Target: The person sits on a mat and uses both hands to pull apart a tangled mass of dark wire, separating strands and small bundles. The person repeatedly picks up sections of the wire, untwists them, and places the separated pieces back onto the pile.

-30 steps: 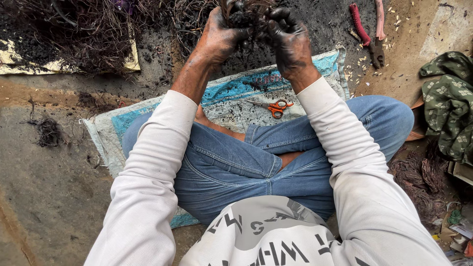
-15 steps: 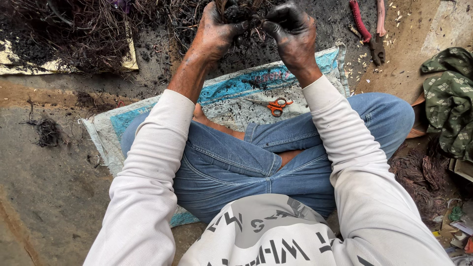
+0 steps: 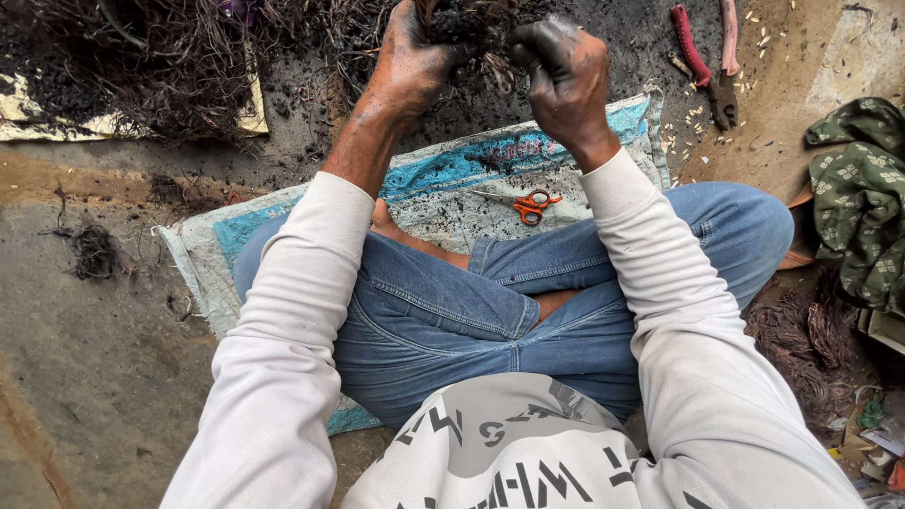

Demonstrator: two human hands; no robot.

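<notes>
Both the left hand (image 3: 407,66) and the right hand (image 3: 566,80) are blackened with soot, and the tangle of burnt wire (image 3: 467,24) they grip is charcoal black. The sleeves (image 3: 292,339) are off-white; the jeans (image 3: 452,320) are washed blue. The woven sack (image 3: 490,155) is grey-white with turquoise patches. The scissors (image 3: 528,205) have orange handles, the pliers (image 3: 702,57) red and pink grips, and the cloth (image 3: 858,198) is olive green with a small pale print

Bare, soot-stained concrete floor (image 3: 85,377) under flat daylight, a woven mat (image 3: 443,179) spread across it.
</notes>
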